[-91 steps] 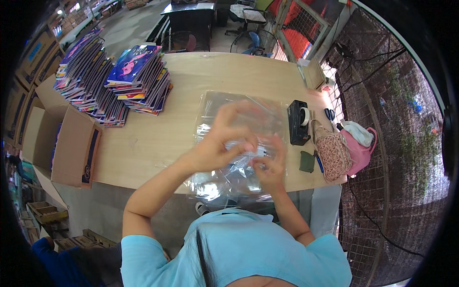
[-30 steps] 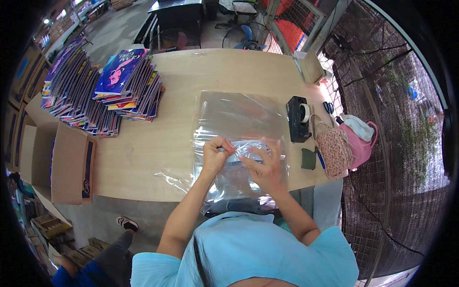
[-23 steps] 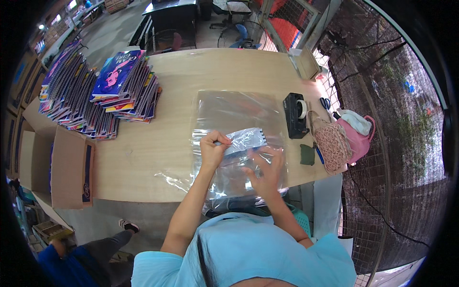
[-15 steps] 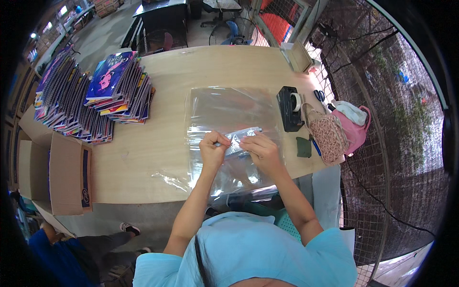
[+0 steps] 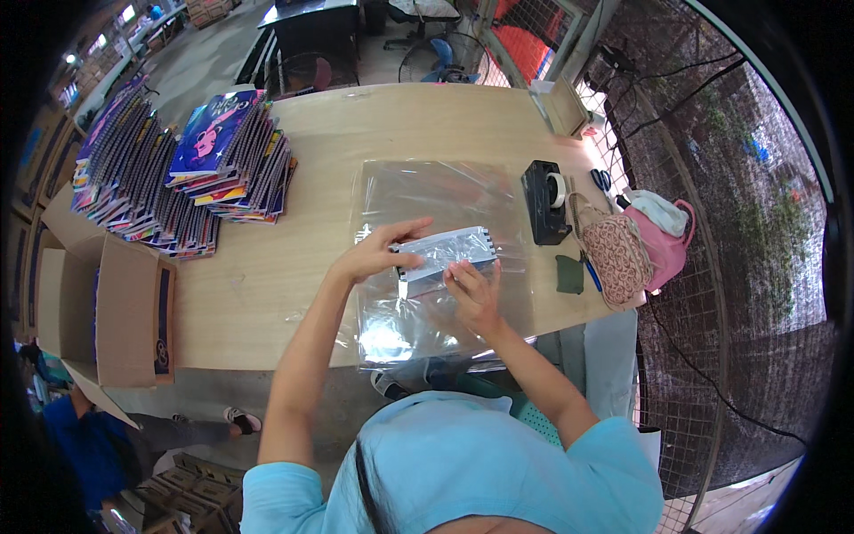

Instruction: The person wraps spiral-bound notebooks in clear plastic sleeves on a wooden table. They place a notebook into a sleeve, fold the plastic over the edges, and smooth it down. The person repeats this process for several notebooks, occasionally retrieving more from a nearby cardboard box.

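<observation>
A slim white oblong pack with dark notched short ends and shiny clear plastic over its top is between my hands. My left hand grips its left end, thumb on top and fingers along the far side. At the near long edge, the bent fingers of my right hand press against it. Under both hands lie large clear plastic bags or sheets, stacked flat and hanging slightly past the table's near edge. What the pack contains cannot be made out.
Stacks of spiral notebooks stand far left on the table, above an open cardboard box. A tape dispenser, scissors, green pouch, blue pen and bags line the right side. Another person is lower left.
My hands have moved apart around the pack. The left hand shifted left and opened wider, the right hand dropped to the near edge. More of the pack shows, including its notched ends.
</observation>
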Demonstrator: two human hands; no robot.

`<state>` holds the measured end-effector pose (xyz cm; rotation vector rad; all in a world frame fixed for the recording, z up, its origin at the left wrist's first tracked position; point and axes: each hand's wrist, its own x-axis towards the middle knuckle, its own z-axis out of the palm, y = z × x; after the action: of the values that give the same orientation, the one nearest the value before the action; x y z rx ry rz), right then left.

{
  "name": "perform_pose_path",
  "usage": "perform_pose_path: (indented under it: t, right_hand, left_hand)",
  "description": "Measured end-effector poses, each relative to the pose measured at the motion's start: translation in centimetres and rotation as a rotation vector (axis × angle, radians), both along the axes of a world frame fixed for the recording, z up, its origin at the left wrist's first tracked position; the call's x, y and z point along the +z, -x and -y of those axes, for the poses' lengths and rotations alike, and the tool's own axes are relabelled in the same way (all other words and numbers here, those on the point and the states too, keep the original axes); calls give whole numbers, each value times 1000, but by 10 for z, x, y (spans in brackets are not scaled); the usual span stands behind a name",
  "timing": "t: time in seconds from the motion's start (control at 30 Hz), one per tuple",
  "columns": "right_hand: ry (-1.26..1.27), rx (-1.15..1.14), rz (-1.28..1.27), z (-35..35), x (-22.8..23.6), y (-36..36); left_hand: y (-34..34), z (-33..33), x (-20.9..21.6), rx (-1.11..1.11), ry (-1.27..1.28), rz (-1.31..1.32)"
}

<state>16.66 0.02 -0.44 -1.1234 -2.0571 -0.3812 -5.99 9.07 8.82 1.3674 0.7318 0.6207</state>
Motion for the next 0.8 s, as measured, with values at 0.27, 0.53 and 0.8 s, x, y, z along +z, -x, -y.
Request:
perform_pose_path:
  t: [0.27, 0.53, 0.8]
  right_hand:
    - [195, -60, -369, -27, 36, -70]
    - [1154, -560, -1391, -149, -11, -263]
    - [906, -556, -1175, -113, -63, -263]
  left_hand:
    - [-35, -13, 16, -153, -736, -747]
    - [-43, 2, 36, -111, -638, -838]
    - [-40, 3, 35, -86, -640, -842]
